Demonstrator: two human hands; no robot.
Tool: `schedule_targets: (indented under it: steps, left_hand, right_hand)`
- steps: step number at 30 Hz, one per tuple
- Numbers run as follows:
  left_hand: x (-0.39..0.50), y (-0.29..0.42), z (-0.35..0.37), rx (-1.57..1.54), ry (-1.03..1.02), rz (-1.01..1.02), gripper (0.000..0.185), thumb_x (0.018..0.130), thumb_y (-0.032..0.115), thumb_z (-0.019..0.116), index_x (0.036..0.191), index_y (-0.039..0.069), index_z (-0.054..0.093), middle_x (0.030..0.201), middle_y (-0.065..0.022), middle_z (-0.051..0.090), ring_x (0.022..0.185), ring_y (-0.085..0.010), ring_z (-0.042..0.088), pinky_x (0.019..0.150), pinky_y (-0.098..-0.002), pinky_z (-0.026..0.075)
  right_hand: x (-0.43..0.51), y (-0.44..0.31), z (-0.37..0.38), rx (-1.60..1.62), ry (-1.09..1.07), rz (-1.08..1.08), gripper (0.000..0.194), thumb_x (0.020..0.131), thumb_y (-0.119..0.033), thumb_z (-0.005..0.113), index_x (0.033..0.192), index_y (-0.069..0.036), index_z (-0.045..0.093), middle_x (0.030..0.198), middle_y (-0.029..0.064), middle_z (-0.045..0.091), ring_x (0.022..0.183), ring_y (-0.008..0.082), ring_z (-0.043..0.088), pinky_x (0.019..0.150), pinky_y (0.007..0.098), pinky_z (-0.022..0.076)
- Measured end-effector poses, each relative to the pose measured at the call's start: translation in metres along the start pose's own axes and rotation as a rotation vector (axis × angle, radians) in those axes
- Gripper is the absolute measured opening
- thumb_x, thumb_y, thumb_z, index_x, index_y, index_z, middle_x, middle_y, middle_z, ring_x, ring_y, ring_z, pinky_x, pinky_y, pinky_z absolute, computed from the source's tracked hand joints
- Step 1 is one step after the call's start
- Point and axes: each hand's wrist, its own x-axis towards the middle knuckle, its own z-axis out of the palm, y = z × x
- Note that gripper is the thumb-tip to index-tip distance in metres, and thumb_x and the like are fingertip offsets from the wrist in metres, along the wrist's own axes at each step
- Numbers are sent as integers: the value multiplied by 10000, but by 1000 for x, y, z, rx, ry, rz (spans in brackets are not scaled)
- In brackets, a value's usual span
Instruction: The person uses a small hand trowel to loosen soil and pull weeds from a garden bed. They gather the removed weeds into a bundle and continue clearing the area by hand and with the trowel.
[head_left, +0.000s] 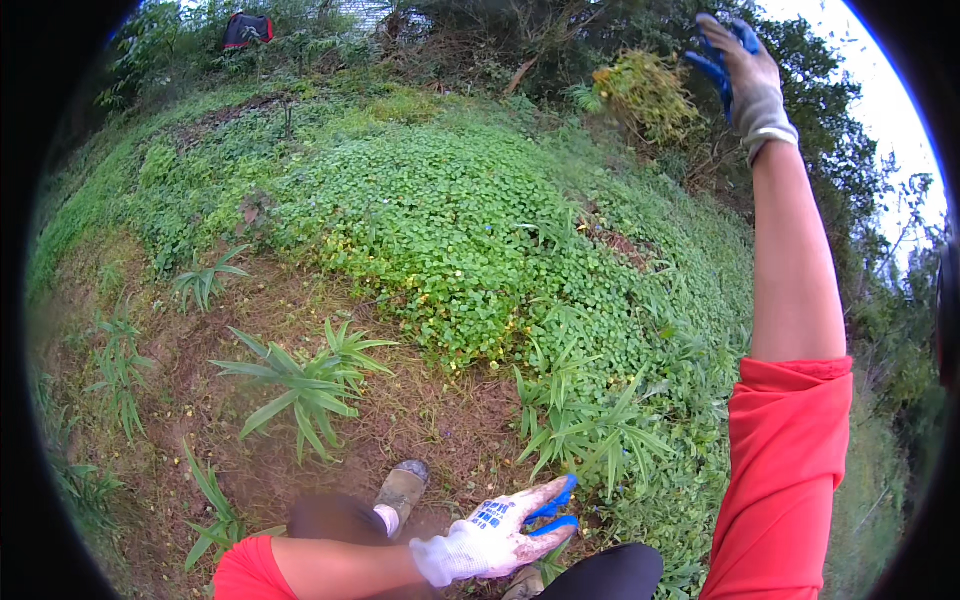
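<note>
My right hand (739, 71), in a soiled white work glove with a blue palm, is raised high at the upper right with its fingers spread. Just left of it, a loose clump of pulled weeds (649, 97) appears to be in mid-air, apart from the glove. Low in the view, my left hand (517, 525) wears a matching glove that bears writing. Its fingers are apart and nothing shows between them; the blue palm side is mostly hidden. A long-leaved green plant (600, 427) grows just beyond its fingertips.
Dense leafy ground cover (450, 210) spreads ahead over the slope. More long-leaved plants (300, 390) stand in brown soil (442, 420) at the left. My boot (403, 491) is planted there. Brush and trees (817, 112) border the far side, where a dark, red-edged object (247, 31) sits.
</note>
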Motion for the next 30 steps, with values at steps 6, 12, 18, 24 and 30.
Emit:
schedule_targets:
  steps: [6, 12, 18, 24, 30]
  left_hand:
    - [-4, -15, -2, 39, 87, 55, 663, 866, 384, 578, 1384, 58, 323, 1242, -167, 528, 1084, -252, 549, 912, -332, 428]
    - [-5, -25, 5, 340, 10, 93, 704, 865, 484, 525, 1386, 59, 319, 1254, -200, 518, 1097, -327, 555, 925, -376, 436]
    - [-11, -38, 11, 916, -131, 243, 552, 907, 453, 430, 1283, 48, 421, 1200, -191, 537, 1039, -328, 561, 876, -426, 427]
    - [0, -39, 18, 984, -273, 224, 597, 871, 434, 491, 1317, 50, 392, 1191, -190, 527, 1040, -319, 558, 888, -427, 417]
    - [9, -50, 28, 1053, -356, 172, 598, 855, 445, 507, 1311, 72, 407, 1196, -178, 529, 1023, -329, 562, 882, -435, 420]
  right_hand:
    - [-86, -123, 109, 255, -107, 80, 403, 856, -196, 639, 1217, -53, 529, 966, 50, 644, 807, 120, 611, 701, 279, 515]
    - [-349, -14, 78, 139, -249, 932, 325, 851, -222, 600, 1087, 1, 597, 796, 33, 628, 669, 103, 576, 611, 261, 488]
    - [-492, -71, 67, 50, -897, 1007, 409, 833, -319, 600, 1131, -39, 581, 827, 105, 652, 719, 211, 614, 677, 339, 490]
    - [-502, -96, 61, -31, -1179, 785, 396, 824, -367, 557, 1024, -26, 577, 901, 204, 626, 867, 369, 600, 751, 433, 460]
    - [-508, -86, 40, -171, -1136, 718, 467, 834, -356, 562, 1163, -24, 555, 1028, 218, 613, 946, 353, 593, 819, 408, 462]
